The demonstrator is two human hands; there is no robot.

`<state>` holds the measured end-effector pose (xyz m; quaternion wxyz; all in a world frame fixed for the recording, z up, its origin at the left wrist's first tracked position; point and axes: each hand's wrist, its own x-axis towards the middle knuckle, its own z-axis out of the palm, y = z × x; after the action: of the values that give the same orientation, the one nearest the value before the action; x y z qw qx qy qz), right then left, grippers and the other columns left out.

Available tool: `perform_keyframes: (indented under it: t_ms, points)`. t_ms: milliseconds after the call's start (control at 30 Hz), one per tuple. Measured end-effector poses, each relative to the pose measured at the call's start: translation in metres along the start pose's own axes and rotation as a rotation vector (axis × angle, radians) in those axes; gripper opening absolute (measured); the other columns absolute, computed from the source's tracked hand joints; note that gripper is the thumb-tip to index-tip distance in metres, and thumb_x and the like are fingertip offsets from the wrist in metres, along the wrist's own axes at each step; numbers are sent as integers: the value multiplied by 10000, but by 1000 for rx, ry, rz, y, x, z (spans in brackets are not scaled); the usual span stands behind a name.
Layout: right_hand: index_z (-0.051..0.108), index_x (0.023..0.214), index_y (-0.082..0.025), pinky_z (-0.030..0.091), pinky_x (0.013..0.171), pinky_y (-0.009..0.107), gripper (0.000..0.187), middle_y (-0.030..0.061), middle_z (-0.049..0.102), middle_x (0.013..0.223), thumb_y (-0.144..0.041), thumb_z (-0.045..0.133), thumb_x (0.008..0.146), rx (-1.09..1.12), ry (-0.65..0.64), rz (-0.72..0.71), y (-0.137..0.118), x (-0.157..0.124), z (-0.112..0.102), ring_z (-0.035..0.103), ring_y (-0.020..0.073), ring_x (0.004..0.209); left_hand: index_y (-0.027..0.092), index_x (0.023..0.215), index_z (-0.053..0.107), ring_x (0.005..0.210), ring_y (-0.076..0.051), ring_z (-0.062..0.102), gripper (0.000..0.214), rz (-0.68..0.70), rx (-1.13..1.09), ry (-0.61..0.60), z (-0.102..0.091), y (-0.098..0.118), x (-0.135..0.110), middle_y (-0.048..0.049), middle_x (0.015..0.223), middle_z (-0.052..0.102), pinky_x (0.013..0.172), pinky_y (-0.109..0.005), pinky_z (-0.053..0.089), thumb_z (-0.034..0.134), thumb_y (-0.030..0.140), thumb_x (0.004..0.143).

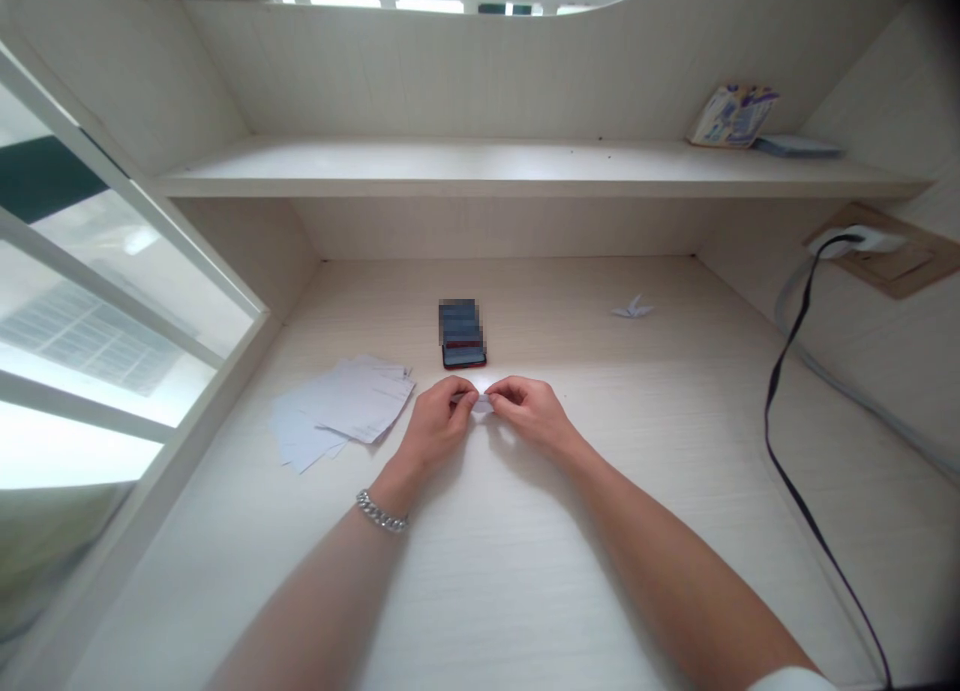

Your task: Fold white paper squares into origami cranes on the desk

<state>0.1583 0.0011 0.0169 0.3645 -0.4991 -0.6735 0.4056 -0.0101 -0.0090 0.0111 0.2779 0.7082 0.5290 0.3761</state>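
Observation:
Between my two hands is a small folded piece of white paper (484, 403), mostly covered by my fingers. My left hand (439, 416), with a silver chain bracelet (381, 512) at its wrist, pinches the paper's left end. On the other end, the thumb and fingers of my right hand (531, 411) are closed. Just beyond my hands a dark phone (463, 336) lies on the desk, partly blurred out. To the left of my left hand, a loose pile of white paper sheets (360, 396) is spread out. A small folded paper crane (634, 309) sits at the back right.
A shelf (480, 161) runs across the back, with a colourful packet (733, 116) and a flat item (799, 147) at its right. From the wall socket (892, 251) a dark cable (772, 401) hangs down over the desk's right side. A window (112, 301) borders the left.

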Motion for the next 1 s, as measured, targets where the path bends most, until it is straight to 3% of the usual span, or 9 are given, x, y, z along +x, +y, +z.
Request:
perform_keyframes:
  t_ms: [300,733,833,1000]
  points:
    - [656,756,-154,402,561,228,172,7,633,680,-241,511,725,100,-23,29,5,5,0,547,126,618,179,836,603,738,-160,589,183,-45,-64,19,-1,-2,2,-44,835,654,650,-257,452,478,312,826]
    - [634,786,-152,422,585,252,168,22,630,704,-277,534,734,138,-27,78,9,7,-2,558,141,630,177,841,614,697,-153,591,201,-101,-111,28,-5,-5,1,-35,801,659,627,-253,453,492,335,818]
    - [632,829,-157,424,624,258,206,28,643,771,-329,567,735,113,-27,32,7,6,-1,566,147,685,176,845,617,721,-154,597,205,-85,-129,33,-4,-4,0,-40,822,662,654,-255,459,494,337,816]
    - [628,744,-160,394,589,245,195,2,610,688,-342,556,743,43,-31,7,6,4,-1,521,129,630,166,827,631,703,-150,590,220,-53,-126,-29,-6,-5,1,-41,798,663,628,-250,454,498,341,808]
